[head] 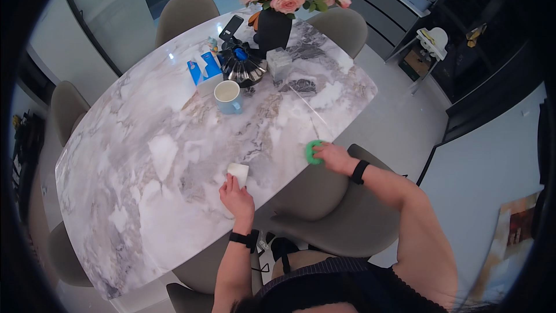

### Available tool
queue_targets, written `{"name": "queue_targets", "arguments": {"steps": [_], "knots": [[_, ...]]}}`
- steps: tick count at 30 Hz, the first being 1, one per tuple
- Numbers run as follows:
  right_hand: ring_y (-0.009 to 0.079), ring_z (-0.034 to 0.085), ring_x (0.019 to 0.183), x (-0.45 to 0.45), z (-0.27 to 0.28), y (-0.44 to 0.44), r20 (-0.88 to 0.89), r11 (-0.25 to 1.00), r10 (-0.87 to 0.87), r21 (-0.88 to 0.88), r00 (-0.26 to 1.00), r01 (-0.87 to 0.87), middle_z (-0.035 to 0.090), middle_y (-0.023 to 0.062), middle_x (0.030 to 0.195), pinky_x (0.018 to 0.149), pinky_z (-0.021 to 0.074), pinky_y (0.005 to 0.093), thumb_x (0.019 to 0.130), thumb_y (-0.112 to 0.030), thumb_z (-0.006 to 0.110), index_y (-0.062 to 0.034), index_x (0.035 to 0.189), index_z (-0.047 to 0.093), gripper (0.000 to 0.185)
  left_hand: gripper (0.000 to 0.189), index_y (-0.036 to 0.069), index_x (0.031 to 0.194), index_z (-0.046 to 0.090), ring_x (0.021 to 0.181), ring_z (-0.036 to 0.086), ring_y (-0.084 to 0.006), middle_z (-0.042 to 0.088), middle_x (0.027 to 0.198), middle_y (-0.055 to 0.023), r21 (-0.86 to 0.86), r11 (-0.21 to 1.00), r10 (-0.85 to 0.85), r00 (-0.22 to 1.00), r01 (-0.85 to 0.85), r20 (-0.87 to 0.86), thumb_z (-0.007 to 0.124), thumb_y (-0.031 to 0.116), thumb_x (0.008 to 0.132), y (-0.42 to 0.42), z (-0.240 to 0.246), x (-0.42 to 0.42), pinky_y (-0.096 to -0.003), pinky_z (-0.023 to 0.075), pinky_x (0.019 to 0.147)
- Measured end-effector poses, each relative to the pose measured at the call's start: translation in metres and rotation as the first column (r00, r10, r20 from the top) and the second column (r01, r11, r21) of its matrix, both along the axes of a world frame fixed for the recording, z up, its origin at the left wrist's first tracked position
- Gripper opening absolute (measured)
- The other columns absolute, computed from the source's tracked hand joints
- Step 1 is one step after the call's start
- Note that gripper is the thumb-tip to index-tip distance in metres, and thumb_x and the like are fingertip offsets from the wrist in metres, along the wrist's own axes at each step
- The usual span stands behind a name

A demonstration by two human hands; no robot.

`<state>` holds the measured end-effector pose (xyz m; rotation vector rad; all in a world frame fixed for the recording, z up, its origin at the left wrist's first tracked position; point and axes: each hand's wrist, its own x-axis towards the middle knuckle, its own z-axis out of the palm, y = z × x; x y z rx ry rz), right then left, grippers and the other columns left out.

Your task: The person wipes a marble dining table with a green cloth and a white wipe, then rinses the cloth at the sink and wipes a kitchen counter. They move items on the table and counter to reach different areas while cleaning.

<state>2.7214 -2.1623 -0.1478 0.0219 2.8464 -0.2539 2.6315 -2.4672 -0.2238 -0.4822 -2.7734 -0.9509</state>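
Observation:
On the marble-patterned table, my left hand has its fingers on a small white square pad; whether it grips the pad or only presses on it is hard to tell. My right hand holds a round green scrubber or cloth at the table's near right edge. A thin wet-looking streak runs across the tabletop beyond the green thing. Farther in, a light blue mug stands upright. Both wrists wear black bands.
Behind the mug are a blue and white tissue pack, a dark ribbed bowl, a clear box, a phone and a black vase of roses. A grey chair sits against the near edge. Other chairs surround the table.

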Motion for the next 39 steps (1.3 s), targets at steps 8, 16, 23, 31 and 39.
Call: {"name": "queue_targets", "arguments": {"steps": [8,16,23,31,39], "knots": [[0.0161,0.058,0.091,0.063,0.047,0.11,0.006,0.653,-0.517,-0.644,0.856,0.399,0.063,0.0066,0.105,0.078,0.0463,0.0266,0.075,0.004,0.048,-0.0068,0.112,0.061,0.041,0.036,-0.001,0.099,0.06,0.092,0.052,-0.0329,0.055,0.119,-0.0112,-0.166,0.986,0.021,0.999,-0.013,0.043,0.066,0.003,0.063,0.064,0.018,0.013,-0.0394,0.0428,0.081],[0.0092,0.054,0.09,0.204,0.115,0.212,0.031,0.36,-0.651,-0.867,0.758,0.344,0.061,0.0027,0.104,0.078,0.0441,0.0236,0.076,0.005,0.05,-0.0004,0.119,0.055,0.043,0.018,0.0,0.082,0.062,0.082,0.058,-0.0338,0.062,0.091,-0.0155,-0.348,0.936,0.098,0.989,-0.054,0.111,0.061,0.009,0.066,0.14,0.021,0.023,-0.0398,0.0431,0.078],[0.0082,0.053,0.091,0.332,0.118,0.279,0.126,0.252,-0.698,-0.878,0.705,0.407,0.06,0.0016,0.103,0.081,0.0428,0.0229,0.076,0.007,0.049,0.0,0.121,0.054,0.046,0.022,-0.004,0.089,0.058,0.089,0.056,-0.0393,0.064,0.082,-0.02,-0.347,0.931,0.181,0.969,-0.113,0.169,0.055,0.006,0.07,0.244,0.016,0.054,-0.043,0.0465,0.079],[0.0079,0.054,0.081,0.39,0.1,0.327,0.222,0.081,-0.774,-0.894,0.594,0.44,0.06,0.0009,0.094,0.073,0.0448,0.023,0.075,0.007,0.049,0.0019,0.117,0.056,0.043,0.026,-0.005,0.093,0.055,0.094,0.054,-0.0362,0.062,0.088,-0.021,-0.293,0.954,0.128,0.971,-0.065,0.2,0.059,0.007,0.07,0.345,0.025,0.102,-0.0436,0.0482,0.077],[0.0088,0.055,0.081,0.361,0.101,0.388,0.249,0.049,-0.724,-0.911,0.643,0.409,0.06,0.0016,0.093,0.072,0.0457,0.024,0.078,0.006,0.051,0.0018,0.117,0.056,0.04,0.021,-0.004,0.087,0.058,0.091,0.054,-0.0396,0.062,0.084,-0.0224,-0.248,0.965,0.133,0.972,-0.083,0.194,0.058,0.004,0.068,0.42,0.031,0.098,-0.046,0.0483,0.074]]}}
